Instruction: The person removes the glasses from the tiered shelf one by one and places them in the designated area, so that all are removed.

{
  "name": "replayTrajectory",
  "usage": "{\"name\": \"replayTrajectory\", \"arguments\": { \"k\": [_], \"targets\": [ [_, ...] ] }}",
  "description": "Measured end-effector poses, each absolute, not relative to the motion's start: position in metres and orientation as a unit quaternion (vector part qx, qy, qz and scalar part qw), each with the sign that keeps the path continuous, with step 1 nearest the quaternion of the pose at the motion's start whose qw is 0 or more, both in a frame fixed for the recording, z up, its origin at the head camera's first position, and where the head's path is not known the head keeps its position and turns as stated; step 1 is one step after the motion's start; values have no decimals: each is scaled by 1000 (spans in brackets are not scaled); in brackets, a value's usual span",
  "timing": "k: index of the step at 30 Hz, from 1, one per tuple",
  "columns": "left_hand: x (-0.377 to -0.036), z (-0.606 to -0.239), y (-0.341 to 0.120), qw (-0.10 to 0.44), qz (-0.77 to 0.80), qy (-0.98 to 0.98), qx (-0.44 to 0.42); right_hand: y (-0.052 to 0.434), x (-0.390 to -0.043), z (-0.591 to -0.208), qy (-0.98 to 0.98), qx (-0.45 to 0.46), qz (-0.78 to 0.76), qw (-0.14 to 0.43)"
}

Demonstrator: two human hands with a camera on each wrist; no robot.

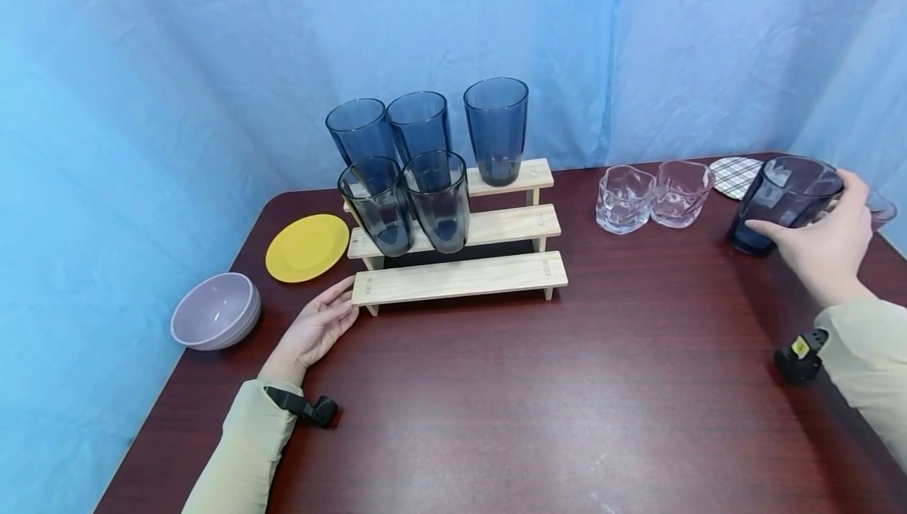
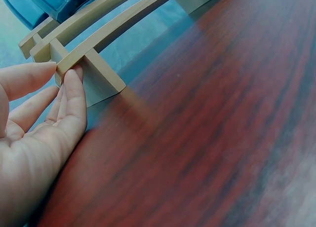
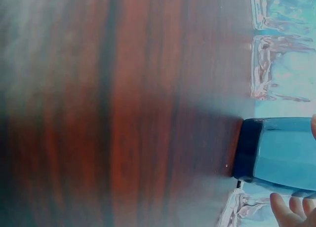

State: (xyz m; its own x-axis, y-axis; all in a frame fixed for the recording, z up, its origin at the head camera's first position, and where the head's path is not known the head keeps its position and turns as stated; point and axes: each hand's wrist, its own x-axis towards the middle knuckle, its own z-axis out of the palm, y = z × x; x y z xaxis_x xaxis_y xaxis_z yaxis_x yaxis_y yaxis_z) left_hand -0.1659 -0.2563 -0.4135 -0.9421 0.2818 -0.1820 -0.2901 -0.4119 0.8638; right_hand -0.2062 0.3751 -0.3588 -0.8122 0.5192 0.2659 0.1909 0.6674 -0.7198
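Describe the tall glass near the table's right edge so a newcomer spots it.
On the red table, start at the three-step wooden rack and go right, past two squat clear glasses. The tall blue-tinted glass beyond is it: the right hand grips it, while five similar glasses stand on the rack.

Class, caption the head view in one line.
Left hand holds the wooden rack; right hand grips a tinted glass.

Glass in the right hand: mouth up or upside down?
Mouth up: the glass has its open rim above its dark base.
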Motion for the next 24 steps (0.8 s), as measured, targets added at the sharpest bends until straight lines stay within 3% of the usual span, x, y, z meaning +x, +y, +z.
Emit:
{"name": "replayTrajectory", "arguments": {
  "k": [18,24],
  "targets": [
    [-164,-417,-258,164,854,493,15,370,-202,-353,-884,-234,342,215],
    [-164,-415,-257,162,847,506,11,365,-190,-351,-870,-236,350,253]
  ]
}}
